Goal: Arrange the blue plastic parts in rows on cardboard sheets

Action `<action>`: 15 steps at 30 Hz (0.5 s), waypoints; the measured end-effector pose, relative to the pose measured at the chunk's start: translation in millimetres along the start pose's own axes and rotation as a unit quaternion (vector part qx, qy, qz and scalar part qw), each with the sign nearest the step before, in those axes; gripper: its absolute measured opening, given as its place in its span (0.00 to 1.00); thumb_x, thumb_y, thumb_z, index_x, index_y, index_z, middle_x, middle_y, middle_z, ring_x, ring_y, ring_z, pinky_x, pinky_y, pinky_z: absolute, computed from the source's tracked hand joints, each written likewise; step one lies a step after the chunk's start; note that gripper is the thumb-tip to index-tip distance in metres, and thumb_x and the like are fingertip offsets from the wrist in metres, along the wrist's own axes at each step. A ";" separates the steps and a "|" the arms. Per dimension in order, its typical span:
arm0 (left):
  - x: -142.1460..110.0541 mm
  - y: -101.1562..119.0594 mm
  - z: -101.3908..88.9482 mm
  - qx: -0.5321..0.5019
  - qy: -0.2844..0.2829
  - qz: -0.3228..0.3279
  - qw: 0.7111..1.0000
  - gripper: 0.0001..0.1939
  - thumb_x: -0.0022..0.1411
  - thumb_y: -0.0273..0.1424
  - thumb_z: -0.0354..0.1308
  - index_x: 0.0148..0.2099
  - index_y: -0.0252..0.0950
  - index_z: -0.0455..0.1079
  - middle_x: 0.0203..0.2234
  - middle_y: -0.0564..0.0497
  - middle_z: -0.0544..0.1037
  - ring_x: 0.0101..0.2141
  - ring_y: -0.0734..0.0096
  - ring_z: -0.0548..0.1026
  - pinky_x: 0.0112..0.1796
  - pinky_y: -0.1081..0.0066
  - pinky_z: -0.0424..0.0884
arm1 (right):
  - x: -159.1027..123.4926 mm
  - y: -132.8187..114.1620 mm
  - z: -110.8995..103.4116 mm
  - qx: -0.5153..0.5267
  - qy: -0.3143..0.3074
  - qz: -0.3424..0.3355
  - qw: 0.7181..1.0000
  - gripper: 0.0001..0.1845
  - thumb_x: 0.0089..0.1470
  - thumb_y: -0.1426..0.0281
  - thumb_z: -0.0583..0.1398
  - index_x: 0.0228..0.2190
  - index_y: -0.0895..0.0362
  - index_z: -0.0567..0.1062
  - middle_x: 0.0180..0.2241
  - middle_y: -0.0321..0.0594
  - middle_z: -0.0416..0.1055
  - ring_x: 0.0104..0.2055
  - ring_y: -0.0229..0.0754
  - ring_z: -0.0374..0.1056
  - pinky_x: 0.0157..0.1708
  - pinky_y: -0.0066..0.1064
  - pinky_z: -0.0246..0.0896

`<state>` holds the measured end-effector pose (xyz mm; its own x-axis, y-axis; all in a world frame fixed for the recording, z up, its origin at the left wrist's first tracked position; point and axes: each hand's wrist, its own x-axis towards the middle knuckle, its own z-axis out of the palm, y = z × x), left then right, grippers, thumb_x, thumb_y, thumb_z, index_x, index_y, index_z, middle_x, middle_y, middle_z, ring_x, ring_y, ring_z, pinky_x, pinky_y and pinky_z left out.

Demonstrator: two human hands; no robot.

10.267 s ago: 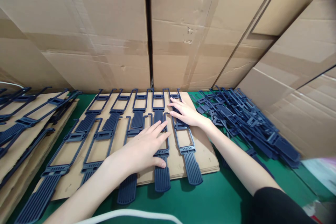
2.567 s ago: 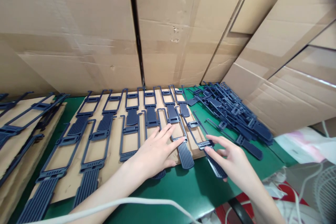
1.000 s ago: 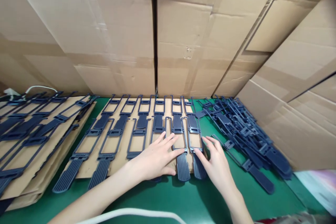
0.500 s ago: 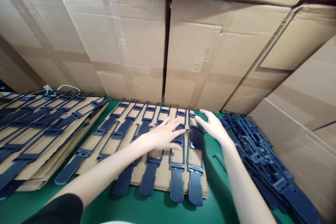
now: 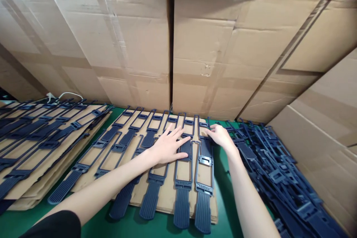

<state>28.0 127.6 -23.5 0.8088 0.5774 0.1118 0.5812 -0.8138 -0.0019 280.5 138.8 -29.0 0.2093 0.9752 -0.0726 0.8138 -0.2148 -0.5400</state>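
Observation:
Dark blue plastic brackets, each with an open rectangular frame and a ribbed paddle end, lie in two overlapping rows on a cardboard sheet [image 5: 167,202]. My left hand [image 5: 169,145] rests palm down with fingers spread over the middle of these rows, covering parts of several brackets. At the far right of the back row, my right hand [image 5: 220,135] has its thumb and fingers closed at the edge of a bracket [image 5: 205,143]. In front of it lies another bracket [image 5: 203,186], its ribbed end past the sheet's front edge.
A heap of loose brackets [image 5: 281,178] lies to the right on the green table [image 5: 223,193]. On the left, more brackets lie on a stack of cardboard sheets [image 5: 55,178]. Large cardboard boxes [image 5: 134,44] wall off the back and right side. A white cable [image 5: 69,93] shows behind the left stack.
My right hand has come down and left onto the back-row bracket, its fingers closing. My left hand stays spread over the rows. The view has shifted slightly.

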 end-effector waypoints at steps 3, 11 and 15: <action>-0.3 -2.4 -2.4 -0.006 -0.014 0.003 1.000 0.33 0.64 0.54 0.39 0.65 0.42 0.53 0.64 0.41 0.49 0.64 0.55 0.42 0.60 0.48 0.36 | 3.7 2.7 2.7 0.030 -0.004 0.008 1.000 0.23 0.53 0.63 0.57 0.46 0.66 0.69 0.38 0.50 0.74 0.41 0.46 0.70 0.38 0.30 0.59; 1.4 -4.3 -7.6 -0.019 -0.028 0.025 0.999 0.32 0.63 0.51 0.45 0.65 0.43 0.52 0.65 0.42 0.47 0.64 0.54 0.41 0.60 0.47 0.37 | 15.6 21.1 16.2 0.120 -0.026 0.006 0.992 0.24 0.48 0.68 0.62 0.47 0.63 0.67 0.32 0.41 0.74 0.28 0.36 0.70 0.28 0.25 0.62; 7.1 -2.7 -7.1 -0.020 -0.028 0.067 0.997 0.31 0.64 0.47 0.48 0.65 0.43 0.51 0.65 0.44 0.46 0.65 0.59 0.40 0.61 0.51 0.38 | 14.0 18.8 15.8 0.133 -0.029 0.018 0.991 0.25 0.47 0.71 0.63 0.47 0.62 0.67 0.30 0.39 0.74 0.24 0.34 0.69 0.25 0.24 0.62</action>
<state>31.5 133.4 -15.6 0.8829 0.4660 0.0568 0.4653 -0.8848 0.0267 290.2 149.3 -53.4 0.1977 0.9702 -0.1400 0.6337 -0.2355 -0.7369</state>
